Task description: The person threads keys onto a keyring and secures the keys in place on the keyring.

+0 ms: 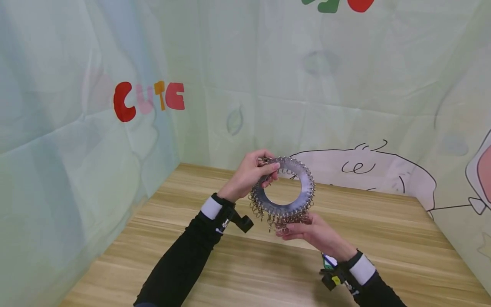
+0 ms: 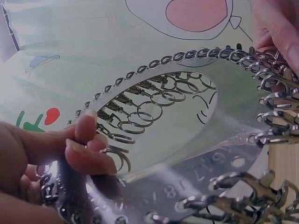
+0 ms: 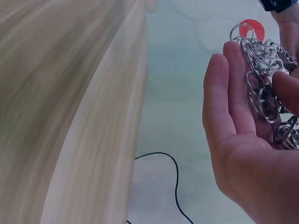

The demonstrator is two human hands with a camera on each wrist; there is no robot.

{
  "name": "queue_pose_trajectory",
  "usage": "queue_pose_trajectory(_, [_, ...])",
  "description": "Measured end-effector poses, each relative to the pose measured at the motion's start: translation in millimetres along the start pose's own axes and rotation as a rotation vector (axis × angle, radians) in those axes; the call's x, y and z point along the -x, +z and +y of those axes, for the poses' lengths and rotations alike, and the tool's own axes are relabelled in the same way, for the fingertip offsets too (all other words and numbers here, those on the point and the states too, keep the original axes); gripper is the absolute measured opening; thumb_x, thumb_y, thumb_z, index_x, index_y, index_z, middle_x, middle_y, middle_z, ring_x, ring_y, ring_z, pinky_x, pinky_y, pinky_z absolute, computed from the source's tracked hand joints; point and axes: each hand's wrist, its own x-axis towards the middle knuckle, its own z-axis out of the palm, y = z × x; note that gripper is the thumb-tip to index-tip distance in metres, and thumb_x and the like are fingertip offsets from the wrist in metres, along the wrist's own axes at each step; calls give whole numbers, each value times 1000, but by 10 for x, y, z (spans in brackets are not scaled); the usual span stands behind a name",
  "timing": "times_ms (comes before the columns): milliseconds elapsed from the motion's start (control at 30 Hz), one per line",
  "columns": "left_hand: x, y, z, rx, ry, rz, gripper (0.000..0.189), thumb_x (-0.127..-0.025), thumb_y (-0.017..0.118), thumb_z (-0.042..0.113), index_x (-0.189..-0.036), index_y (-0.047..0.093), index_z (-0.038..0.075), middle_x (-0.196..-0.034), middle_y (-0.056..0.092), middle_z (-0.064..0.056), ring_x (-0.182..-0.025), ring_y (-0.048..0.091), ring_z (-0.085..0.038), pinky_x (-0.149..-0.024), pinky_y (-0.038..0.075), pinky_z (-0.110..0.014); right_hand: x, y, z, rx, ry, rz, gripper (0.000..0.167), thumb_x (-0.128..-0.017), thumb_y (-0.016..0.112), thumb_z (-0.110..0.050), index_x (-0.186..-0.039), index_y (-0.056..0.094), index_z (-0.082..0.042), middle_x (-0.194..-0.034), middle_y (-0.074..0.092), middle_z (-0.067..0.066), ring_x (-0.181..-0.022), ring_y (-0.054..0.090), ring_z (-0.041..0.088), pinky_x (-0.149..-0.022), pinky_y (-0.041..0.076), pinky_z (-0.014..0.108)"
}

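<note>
1. Hands both occupied, raised above the pale wood-grain worktop (image 1: pixel 230 273). Left hand (image 1: pixel 249 172): thumb and fingers close together on the upper-left rim of a flat, ring-shaped plate (image 1: pixel 305 185).
2. Right hand (image 1: pixel 314 232), lower: thumb against extended fingers, holding a bunch of metal clasps (image 2: pixel 243 184) under the plate's bottom edge.
3. Head view alone gives the whole circle: plate tilted, hardware all round its rim, worktop beneath, "CUTE" lettering (image 1: pixel 147 106) on the fabric wall at left.
4. Left wrist view adds close detail: moulded numbers (image 2: pixel 174 189) on the plate, 17 and 18 among them; clasps hooked through edge holes; split rings (image 3: pixel 267 103) dangling from clasps, seen through the centre opening.
5. Right wrist view shows the palm side: rings and clasps heaped along the fingers, thumb laid over them. Exact thumb contact hard to tell.
</note>
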Motion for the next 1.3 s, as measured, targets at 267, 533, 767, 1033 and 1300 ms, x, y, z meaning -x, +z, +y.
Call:
queue_pose_trajectory(267, [13,13,7,3,-7,0,9,-94,56,0,-101,52,-2,-63,64,-3,-49,50,-13,-45,40,-22,-6,-1,15,9,-6,29,32,-98,43,0,-128,52,-4,-123,66,12,-114,64,23,-98,50,38])
queue_pose_trajectory(533, [40,-18,-9,1,1,-4,10,-94,55,1,-103,52,-2,-64,64,-2,-49,50,-12,-45,39,-22,58,-54,-19,58,-16,165,24,-96,48,0,-113,62,-9,-114,70,1,-107,66,16,-96,51,34])
queue_pose_trajectory(767, [55,-72,6,-8,-5,12,8,-94,55,1,-102,53,-1,-65,64,-3,-50,50,-13,-45,40,-21,125,-149,-59,101,-90,170,27,-98,44,1,-111,64,-10,-110,71,2,-103,68,16,-95,51,32])
queue_pose_trajectory(1033, [50,-74,4,-2,-14,11,7,-94,55,1,-100,53,-1,-65,64,-3,-49,50,-13,-45,40,-21,160,-185,-113,136,-66,180,23,-99,46,-5,-112,64,-10,-109,71,2,-100,69,16,-93,52,32])
queue_pose_trajectory(1300, [38,-64,-3,-6,-15,8,7,-94,56,1,-99,53,-2,-65,64,-3,-50,51,-13,-45,40,-21,170,-192,-165,159,-44,239,14,-97,50,-7,-102,63,-12,-103,70,-1,-96,69,15,-91,53,32])
